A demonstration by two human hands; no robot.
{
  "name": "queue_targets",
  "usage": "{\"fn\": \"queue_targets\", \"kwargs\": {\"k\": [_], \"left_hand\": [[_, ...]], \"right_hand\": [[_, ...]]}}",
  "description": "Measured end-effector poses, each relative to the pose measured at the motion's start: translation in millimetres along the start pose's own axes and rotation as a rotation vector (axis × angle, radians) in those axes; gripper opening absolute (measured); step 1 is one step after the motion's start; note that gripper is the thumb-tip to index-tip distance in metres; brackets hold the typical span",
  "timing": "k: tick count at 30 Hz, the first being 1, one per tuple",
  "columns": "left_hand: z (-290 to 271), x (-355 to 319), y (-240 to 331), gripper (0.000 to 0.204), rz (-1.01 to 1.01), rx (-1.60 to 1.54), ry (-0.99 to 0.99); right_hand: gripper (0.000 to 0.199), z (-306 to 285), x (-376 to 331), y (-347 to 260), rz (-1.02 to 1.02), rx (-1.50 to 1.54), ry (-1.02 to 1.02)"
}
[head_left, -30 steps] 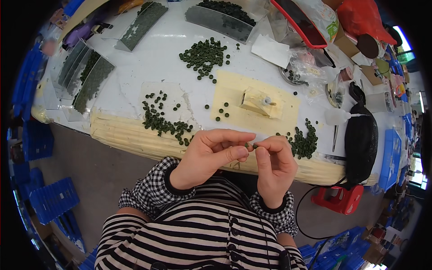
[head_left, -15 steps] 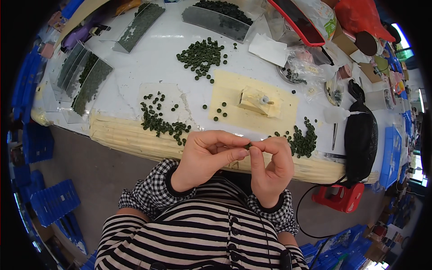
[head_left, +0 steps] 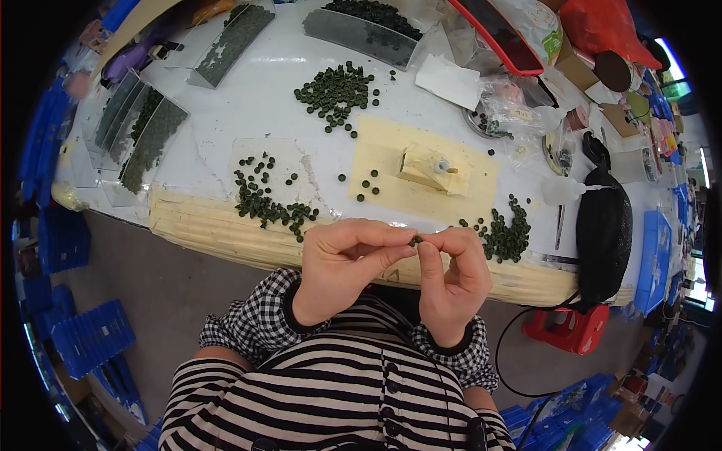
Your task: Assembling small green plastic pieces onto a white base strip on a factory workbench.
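Note:
My left hand (head_left: 342,259) and my right hand (head_left: 454,274) meet above the table's near edge, each in a pinch. Between their fingertips sits a small dark green piece (head_left: 416,240), mostly covered by the fingers. Near my left hand lies a loose pile of small dark green pieces (head_left: 271,207). Close to my right hand is another pile of small round green pieces (head_left: 507,234). Beyond both hands, a small block wrapped in cream tape (head_left: 426,170) with a pale nozzle-like fitting on top stands on a cream sheet (head_left: 376,143).
A larger pile of round green pieces (head_left: 336,94) lies farther back. Clear trays of green pieces (head_left: 365,34) stand behind and at the left. On the right are a white squeeze bottle (head_left: 560,191), tweezers (head_left: 559,225), a black bag (head_left: 604,233) and a red-cased phone (head_left: 500,34).
My left hand has shifted slightly left, and its fingertips have drawn a little away from the right ones. The small green piece shows a bit more between them.

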State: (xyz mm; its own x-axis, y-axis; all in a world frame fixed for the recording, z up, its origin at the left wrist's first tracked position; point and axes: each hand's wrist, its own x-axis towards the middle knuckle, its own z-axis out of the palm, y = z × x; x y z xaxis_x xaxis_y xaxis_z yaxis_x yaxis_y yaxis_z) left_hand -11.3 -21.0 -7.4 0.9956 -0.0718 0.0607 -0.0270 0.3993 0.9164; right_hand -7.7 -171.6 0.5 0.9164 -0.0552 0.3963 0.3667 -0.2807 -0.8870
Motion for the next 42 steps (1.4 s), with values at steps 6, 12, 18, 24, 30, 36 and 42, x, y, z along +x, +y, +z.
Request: {"fn": "queue_targets", "kwargs": {"k": [6,12,18,24,30,36,42], "left_hand": [[-4,1,2,0.024,0.212,0.346,-0.047],[-5,8,8,0.026,0.537,0.769,-0.058],[-8,10,8,0.024,0.447,0.699,-0.060],[-7,11,8,0.023,0.392,0.651,-0.070],[-7,14,12,0.024,0.504,0.807,-0.122],[-10,11,9,0.021,0.149,0.433,-0.119],[-2,10,6,0.017,-0.110,0.032,0.011]], "right_hand": [[0.009,0,0,-3,0.003,-0.015,-0.006],[0.014,-2,-3,-4,0.021,0.001,-0.070],[0.015,-9,-4,-4,0.243,0.223,-0.156],[0.020,-15,-6,1,0.521,0.625,-0.177],[0.017,-14,-7,0,0.272,0.192,-0.199],[0.017,-15,-7,2,0.161,0.164,-0.140],[0.020,-14,-6,-1,0.070,0.111,-0.141]]}}
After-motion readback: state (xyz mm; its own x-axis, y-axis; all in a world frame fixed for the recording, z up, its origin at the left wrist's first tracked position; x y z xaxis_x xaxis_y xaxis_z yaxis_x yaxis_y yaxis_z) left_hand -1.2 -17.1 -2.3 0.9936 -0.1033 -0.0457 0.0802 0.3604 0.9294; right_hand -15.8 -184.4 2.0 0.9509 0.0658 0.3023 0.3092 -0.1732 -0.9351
